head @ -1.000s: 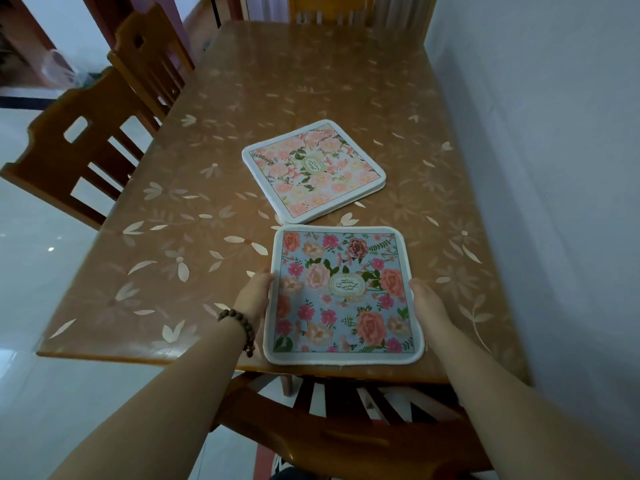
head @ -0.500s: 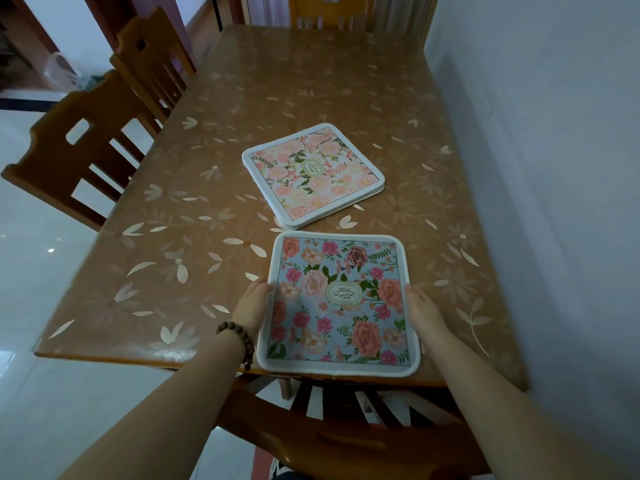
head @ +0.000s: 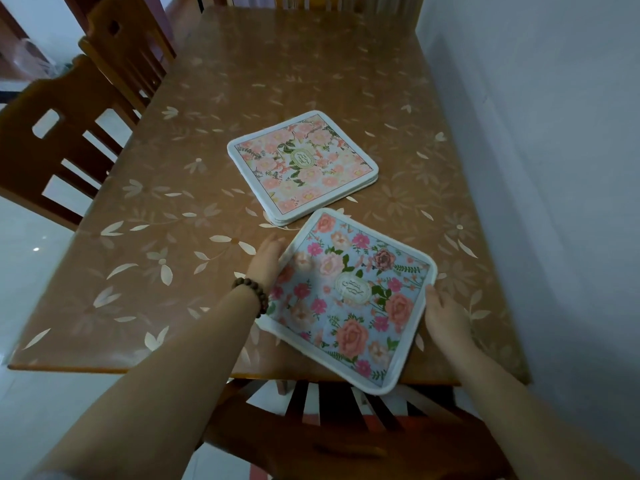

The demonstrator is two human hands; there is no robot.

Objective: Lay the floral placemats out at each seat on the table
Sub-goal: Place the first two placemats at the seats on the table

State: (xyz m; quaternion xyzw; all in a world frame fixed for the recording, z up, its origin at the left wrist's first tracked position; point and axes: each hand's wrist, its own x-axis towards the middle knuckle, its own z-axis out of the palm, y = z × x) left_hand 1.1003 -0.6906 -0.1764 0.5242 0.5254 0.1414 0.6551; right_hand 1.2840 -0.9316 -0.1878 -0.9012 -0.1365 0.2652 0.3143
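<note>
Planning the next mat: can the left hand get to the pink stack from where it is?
Probably yes. The left hand rests at the blue placemat's left edge, and the pink stack lies just beyond it on the table, with only bare tabletop between them. It must let go of the blue mat first.

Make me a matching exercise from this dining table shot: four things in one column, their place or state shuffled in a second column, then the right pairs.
Things:
1. blue placemat
2. pink placemat stack
3. bead bracelet
4. left hand

Places or states:
A. around the left wrist
B. lying mid-table, touched by neither hand
C. at the near table edge, turned askew, one corner past the edge
D. against the left edge of the blue mat

Pairs: 1-C, 2-B, 3-A, 4-D. The right hand rests at the blue mat's opposite edge.
</note>
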